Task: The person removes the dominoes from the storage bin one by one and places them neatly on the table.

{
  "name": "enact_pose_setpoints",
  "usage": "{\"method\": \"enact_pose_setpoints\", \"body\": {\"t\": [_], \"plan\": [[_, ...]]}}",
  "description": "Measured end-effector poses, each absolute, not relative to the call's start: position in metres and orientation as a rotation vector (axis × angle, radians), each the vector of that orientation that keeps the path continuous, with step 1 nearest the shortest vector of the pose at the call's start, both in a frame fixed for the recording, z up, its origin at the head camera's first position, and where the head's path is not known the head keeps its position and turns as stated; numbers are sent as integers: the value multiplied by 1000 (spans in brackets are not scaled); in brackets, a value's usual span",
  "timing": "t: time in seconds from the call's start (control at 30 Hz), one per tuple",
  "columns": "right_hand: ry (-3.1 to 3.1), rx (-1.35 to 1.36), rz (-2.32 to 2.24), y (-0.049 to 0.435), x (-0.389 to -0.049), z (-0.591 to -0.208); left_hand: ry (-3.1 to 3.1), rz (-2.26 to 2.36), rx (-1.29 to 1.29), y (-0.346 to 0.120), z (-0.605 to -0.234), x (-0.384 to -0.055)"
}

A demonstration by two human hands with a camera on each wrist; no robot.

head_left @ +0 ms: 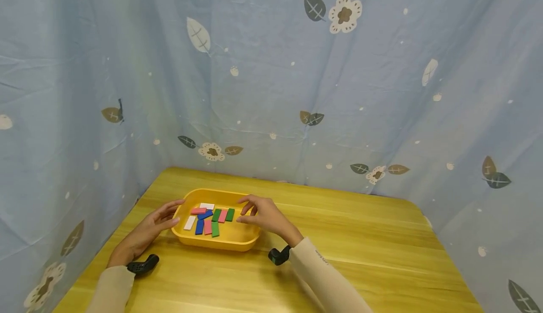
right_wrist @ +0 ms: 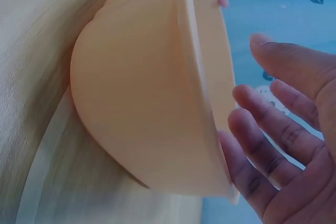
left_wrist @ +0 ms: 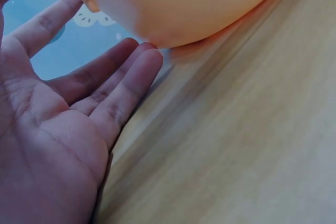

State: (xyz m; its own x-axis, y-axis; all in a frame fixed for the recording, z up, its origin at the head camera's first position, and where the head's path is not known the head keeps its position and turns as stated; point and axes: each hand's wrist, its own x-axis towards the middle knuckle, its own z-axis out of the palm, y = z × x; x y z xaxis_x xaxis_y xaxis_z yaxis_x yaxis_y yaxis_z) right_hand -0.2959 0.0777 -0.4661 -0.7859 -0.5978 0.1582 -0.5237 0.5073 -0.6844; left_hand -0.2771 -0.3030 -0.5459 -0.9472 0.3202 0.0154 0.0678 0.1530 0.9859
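Observation:
A yellow plastic tub point(head_left: 212, 244) with rounded corners stands on the table. Several small flat rectangular blocks lie loose inside, among them a white block point(head_left: 189, 223), a pink block point(head_left: 208, 227), a blue block point(head_left: 200, 227) and a green block point(head_left: 230, 215). At the tub's left end is my left hand point(head_left: 146, 230), its extended fingers point(left_wrist: 134, 77) against the outer wall and near the rim. My right hand point(head_left: 269, 216) reaches over the right rim, fingers loosely bent and thumb spread apart, with nothing between them.
Yellow wood-grain table point(head_left: 360, 237) extends to the right and in front of the tub. Blue curtain point(head_left: 271, 77) with leaf and flower prints hangs along the back and sides. A black wrist device point(head_left: 143, 264) is at the left wrist, another black device point(head_left: 278, 256) at the right.

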Motion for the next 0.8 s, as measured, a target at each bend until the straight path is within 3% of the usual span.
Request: {"method": "enact_pose_setpoints", "body": {"t": [0.8], "plan": [[2685, -830, -912, 34, -308, -476, 2226, 1902, 360, -305, -548, -276]]}}
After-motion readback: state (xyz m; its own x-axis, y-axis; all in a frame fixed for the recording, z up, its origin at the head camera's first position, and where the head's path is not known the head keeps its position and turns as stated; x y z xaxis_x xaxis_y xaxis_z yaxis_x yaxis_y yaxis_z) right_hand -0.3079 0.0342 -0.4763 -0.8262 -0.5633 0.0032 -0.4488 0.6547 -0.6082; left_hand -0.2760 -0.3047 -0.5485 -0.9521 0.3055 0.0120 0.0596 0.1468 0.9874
